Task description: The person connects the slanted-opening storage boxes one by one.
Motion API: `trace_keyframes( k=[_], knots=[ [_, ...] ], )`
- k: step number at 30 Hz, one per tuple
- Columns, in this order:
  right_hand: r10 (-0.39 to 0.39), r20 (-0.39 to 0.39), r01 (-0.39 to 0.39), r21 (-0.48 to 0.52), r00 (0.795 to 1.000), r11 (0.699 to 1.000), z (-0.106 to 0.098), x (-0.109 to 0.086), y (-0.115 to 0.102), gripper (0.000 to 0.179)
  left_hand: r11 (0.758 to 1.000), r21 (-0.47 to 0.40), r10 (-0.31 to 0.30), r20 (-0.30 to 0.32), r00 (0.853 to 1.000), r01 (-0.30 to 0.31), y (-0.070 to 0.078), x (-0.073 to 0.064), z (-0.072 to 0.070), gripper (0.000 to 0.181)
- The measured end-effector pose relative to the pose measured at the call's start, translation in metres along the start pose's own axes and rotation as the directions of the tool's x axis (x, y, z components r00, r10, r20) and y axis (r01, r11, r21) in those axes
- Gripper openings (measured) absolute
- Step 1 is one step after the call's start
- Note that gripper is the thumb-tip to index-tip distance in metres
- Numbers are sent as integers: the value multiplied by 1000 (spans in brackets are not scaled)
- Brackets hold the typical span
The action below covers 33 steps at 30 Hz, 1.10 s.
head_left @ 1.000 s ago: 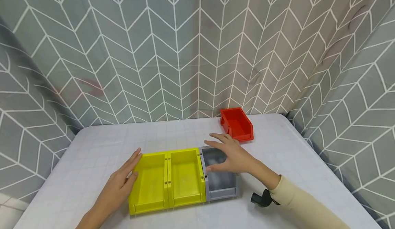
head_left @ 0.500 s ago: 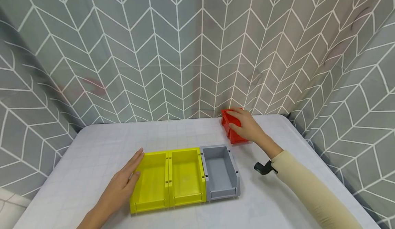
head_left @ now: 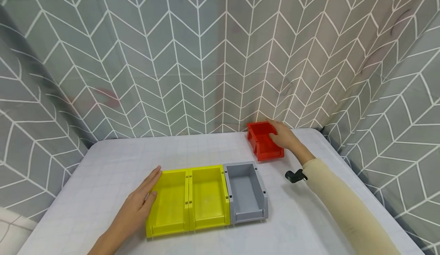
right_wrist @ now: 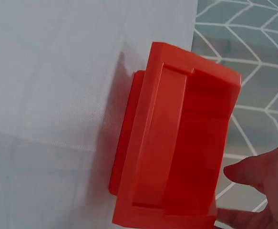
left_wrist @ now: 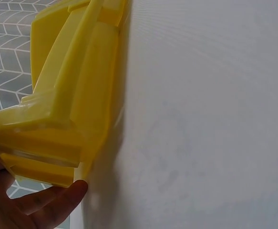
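Along the left wall of the left yellow storage bin (head_left: 168, 201) rests my left hand (head_left: 135, 207), its fingers fairly straight; in the left wrist view fingertips (left_wrist: 74, 191) touch that bin's corner. A second yellow bin (head_left: 207, 197) stands against it, followed by a grey bin (head_left: 245, 190), all in one row. Farther back, a red bin (head_left: 262, 138) stands apart from the row. My right hand (head_left: 283, 134) is at its right wall, thumb over the rim and fingers extended along the outer side. In the right wrist view the thumb (right_wrist: 246, 171) looks slightly apart from the red bin.
The bins stand on a white cloth-covered table (head_left: 120, 155). A patterned grey curtain (head_left: 206, 56) hangs behind the table's back edge and along both sides. A small black device (head_left: 295, 176) is strapped at the right wrist.
My right hand has moved from above the grey bin back to the red bin, then across to its right wall. The red bin has turned slightly. My left hand has stayed at the yellow bin.
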State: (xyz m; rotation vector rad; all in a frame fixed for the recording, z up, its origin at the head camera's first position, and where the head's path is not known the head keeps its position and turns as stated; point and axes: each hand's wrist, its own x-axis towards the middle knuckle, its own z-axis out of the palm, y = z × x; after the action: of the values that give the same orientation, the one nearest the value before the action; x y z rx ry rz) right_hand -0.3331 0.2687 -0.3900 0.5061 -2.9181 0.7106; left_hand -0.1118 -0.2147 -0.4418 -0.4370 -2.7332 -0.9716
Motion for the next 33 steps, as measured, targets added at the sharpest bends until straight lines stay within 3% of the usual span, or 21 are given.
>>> trace_keyframes(
  k=[6, 14, 27, 33],
  knots=[
    [39, 3, -39, 88, 999, 995, 0, 1, 10, 61, 999, -10, 33, -23, 999, -33, -2, 0, 1, 57],
    [43, 15, -44, 100, 999, 994, 4, 2, 19, 60, 1000, -7, 12, -14, 1000, -12, -3, 0, 3, 57],
    [189, 131, -213, 202, 973, 956, 13, 1, 30, 63, 1000, 0, 0, -10, 1000, 0, -1, 0, 2, 58],
    [228, 140, -257, 241, 964, 936, 15, -3, 29, 58, 1000, 7, -2, -7, 1000, 2, -4, 0, 3, 59]
  ],
)
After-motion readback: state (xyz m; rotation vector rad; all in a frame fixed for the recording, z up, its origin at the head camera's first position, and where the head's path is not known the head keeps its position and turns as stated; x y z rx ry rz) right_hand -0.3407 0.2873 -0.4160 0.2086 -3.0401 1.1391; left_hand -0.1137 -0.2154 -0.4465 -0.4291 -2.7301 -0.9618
